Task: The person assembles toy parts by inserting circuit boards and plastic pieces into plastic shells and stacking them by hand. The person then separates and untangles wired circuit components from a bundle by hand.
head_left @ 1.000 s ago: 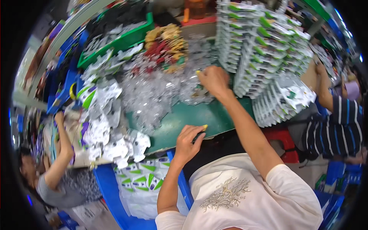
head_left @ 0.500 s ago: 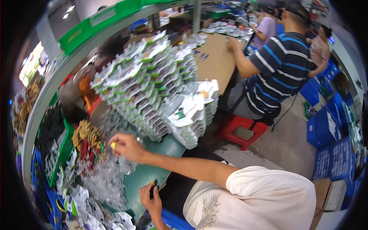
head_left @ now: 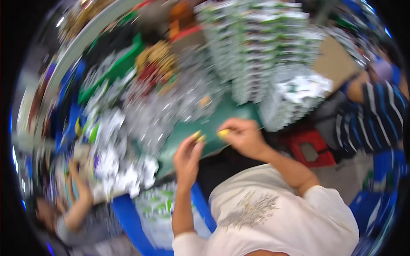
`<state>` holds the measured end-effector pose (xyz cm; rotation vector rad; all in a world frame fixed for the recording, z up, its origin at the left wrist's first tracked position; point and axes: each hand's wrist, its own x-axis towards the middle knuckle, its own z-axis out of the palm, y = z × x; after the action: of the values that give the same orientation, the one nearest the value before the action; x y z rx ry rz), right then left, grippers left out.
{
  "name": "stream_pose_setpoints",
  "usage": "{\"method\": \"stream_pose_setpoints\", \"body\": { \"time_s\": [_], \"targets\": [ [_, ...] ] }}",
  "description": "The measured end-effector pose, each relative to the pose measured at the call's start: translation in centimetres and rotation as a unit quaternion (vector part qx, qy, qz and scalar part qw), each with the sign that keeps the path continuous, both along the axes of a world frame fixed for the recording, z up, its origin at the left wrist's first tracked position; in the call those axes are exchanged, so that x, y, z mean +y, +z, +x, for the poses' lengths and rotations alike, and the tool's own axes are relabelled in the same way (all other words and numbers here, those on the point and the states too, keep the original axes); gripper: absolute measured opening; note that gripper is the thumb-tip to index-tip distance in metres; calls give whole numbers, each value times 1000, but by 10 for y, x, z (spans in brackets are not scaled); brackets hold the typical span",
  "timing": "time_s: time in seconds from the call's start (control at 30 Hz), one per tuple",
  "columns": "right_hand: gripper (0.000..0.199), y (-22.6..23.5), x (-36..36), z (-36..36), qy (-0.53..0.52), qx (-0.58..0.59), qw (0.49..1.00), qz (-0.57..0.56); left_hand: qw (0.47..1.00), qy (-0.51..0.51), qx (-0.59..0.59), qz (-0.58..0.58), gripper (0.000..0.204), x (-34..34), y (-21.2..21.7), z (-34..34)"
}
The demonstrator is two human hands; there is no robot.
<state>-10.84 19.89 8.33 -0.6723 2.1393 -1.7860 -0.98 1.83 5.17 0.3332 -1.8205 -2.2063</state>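
Small yellow pieces (head_left: 223,133) show at the fingertips of both hands, on the near side of the heap of clear plastic parts (head_left: 171,112); blur hides whether they are worn or held. The right hand (head_left: 245,138) has just come back from over that heap and is now beside the left hand (head_left: 186,160), which puts the work between the two hands rather than out at the parts. The yellow pieces sit right at the fingers' ends, touching them. Each hand's fingers are drawn narrow, facing the other's across a small gap; I cannot tell whether anything else is pinched there.

Bare green desk (head_left: 168,153) shows on the heap's near side. Beyond the heap lie yellow and red parts (head_left: 158,64); to its right rises a tall stack of white-and-green parts (head_left: 256,47). Loose white shells (head_left: 121,164) lie left of the heap, and a blue bin (head_left: 132,226) stands well nearer than it.
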Motion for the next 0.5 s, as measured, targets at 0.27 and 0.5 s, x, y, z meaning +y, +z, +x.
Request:
{"method": "stream_pose_setpoints", "body": {
  "time_s": [0.27, 0.5],
  "targets": [
    [3, -2, 11, 20, 51, 10, 998, -21, 998, -27, 56, 28, 33, 9, 8, 10],
    [9, -8, 5, 15, 82, 95, 992, 34, 994, 9, 98, -42, 17, 5, 5, 7]
  ]
}}
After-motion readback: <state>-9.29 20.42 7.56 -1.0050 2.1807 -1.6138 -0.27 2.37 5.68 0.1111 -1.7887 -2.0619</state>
